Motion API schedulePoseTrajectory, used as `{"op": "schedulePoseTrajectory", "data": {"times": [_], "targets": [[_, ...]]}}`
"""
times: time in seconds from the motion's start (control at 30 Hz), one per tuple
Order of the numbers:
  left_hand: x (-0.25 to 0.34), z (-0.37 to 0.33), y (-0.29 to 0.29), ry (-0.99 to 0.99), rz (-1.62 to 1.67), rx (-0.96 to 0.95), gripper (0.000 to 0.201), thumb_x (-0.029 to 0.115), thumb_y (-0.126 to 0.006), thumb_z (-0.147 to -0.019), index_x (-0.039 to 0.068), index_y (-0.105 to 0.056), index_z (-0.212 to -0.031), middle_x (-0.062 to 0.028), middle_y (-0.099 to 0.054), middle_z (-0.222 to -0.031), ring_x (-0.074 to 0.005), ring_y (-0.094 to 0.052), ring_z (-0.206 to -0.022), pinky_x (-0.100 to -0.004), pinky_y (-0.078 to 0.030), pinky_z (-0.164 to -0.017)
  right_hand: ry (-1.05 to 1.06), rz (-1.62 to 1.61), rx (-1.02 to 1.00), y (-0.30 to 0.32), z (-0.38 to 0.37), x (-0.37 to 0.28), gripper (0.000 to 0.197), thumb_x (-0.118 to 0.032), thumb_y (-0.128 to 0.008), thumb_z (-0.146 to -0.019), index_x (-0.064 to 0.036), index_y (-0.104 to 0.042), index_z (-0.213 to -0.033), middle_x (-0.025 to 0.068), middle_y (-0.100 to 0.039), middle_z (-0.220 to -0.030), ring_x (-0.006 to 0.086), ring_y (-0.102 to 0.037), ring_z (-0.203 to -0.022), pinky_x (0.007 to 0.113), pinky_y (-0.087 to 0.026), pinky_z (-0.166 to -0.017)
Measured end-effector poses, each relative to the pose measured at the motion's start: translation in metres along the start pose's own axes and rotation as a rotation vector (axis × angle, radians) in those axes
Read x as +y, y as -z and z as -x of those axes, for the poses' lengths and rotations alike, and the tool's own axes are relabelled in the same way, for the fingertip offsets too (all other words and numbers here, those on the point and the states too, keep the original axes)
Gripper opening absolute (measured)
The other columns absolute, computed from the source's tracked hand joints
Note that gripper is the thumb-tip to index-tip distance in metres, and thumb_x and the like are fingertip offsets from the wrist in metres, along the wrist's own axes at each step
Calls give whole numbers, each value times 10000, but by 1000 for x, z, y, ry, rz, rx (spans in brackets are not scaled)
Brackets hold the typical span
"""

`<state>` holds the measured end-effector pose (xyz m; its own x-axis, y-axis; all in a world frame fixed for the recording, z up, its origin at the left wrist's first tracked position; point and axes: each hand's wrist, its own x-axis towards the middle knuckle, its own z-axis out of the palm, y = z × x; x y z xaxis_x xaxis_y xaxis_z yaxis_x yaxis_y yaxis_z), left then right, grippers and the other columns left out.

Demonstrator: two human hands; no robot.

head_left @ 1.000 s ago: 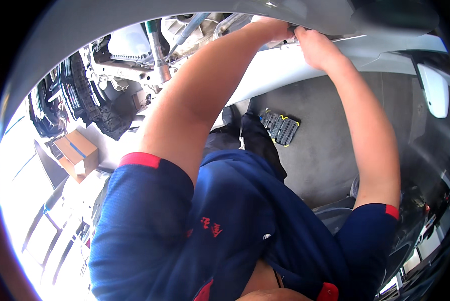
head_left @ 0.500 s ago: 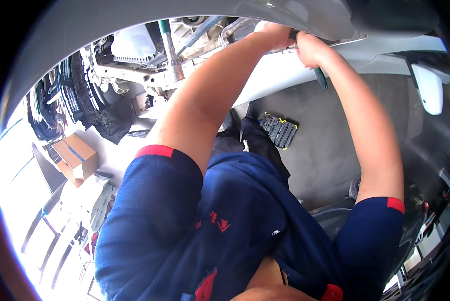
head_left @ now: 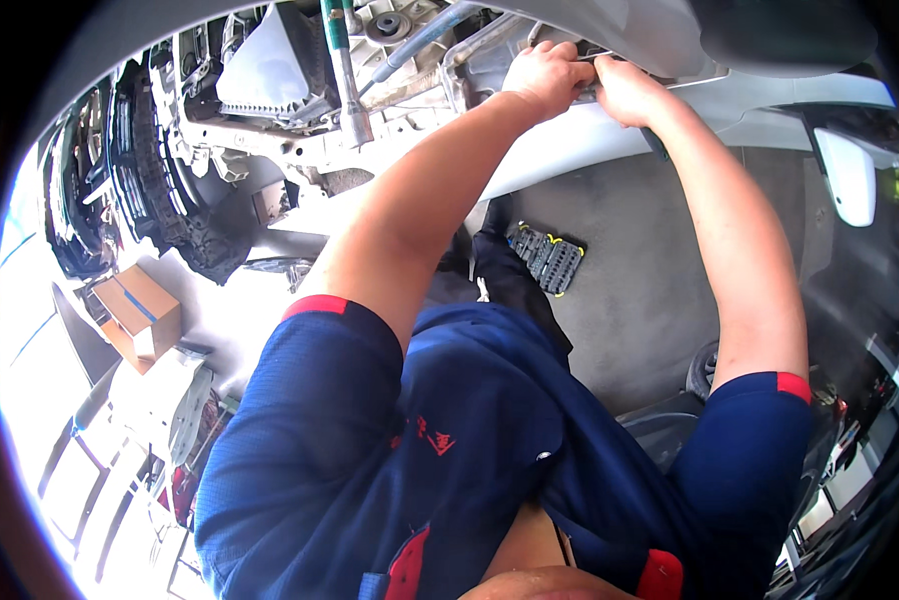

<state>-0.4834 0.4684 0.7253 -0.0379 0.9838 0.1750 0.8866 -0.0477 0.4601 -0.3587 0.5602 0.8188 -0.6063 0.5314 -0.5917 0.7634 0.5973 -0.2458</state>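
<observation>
Both hands work close together at the fender side of a pale car's engine bay. My left hand (head_left: 547, 80) has its fingers curled in near the fender's upper edge; what they pinch, if anything, is hidden. Just right of it, my right hand (head_left: 624, 92) is closed on a tool with a dark green handle (head_left: 655, 144). That handle sticks out below the palm, and the tool's working end cannot be made out. Beneath both hands runs the pale fender (head_left: 559, 150).
A metal bar with a green upper part (head_left: 344, 85) and a grey-blue rod (head_left: 419, 45) cross the engine bay. An open tool case (head_left: 549, 260) lies on the floor by my feet. At left stands a cardboard box (head_left: 139, 310); the door mirror (head_left: 849, 180) juts out right.
My left hand has come further into sight, its fingers now showing beside the right. The handle in my right hand now shows less. The whole view has shifted slightly.
</observation>
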Motion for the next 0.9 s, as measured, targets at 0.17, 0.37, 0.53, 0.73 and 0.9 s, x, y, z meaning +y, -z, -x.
{"op": "schedulePoseTrajectory", "data": {"times": [0.17, 0.37, 0.53, 0.73, 0.9], "targets": [[12, 2, 11, -56, -189, -85, 252, 232, -689, -883, 349, -765, -1092, 16, -616, -1091, -208, -579, -1152, -392, -469, -1001, 25, -34, 45, -9, -9, 8, 237, 25, -538, -899, 133, -579, -1106, 243, -717, -810, 290, -738, -660, 415, -599, -624], [29, 1, 20, 111, -144, -375, 360, 106, -623, -888, 253, -747, -1192, -54, -617, -1230, -275, -568, -1231, -421, -470, -1039, -42, -2, -79, -2, -11, 6, 190, -14, -542, -918, 127, -584, -1039, 245, -694, -752, 286, -724, -648, 398, -582, -608], [-6, 31, 22, 79, 64, -281, 349, 122, -715, -847, 18, -658, -1175, -208, -629, -1278, -366, -576, -1261, -456, -491, -1046, -258, -352, 115, -56, -32, -4, 143, -80, -678, -895, 13, -716, -997, 181, -747, -846, 228, -735, -685, 372, -597, -607], [17, -7, 57, 145, 162, -116, 232, 221, -610, -939, 33, -744, -955, -248, -670, -1114, -424, -634, -1111, -498, -510, -939, -316, -680, 315, -9, -35, -24, 223, -65, -599, -905, 57, -712, -1053, 222, -749, -939, 299, -755, -823, 418, -610, -724], [47, 58, -8, 285, 649, -234, 405, 290, -477, -1009, -23, -715, -1107, -288, -678, -1178, -462, -627, -1133, -460, -498, -959, -286, -427, 614, -71, -67, 35, 355, -80, -726, -773, 0, -738, -1118, 189, -758, -883, 336, -752, -852, 427, -599, -809]]}}
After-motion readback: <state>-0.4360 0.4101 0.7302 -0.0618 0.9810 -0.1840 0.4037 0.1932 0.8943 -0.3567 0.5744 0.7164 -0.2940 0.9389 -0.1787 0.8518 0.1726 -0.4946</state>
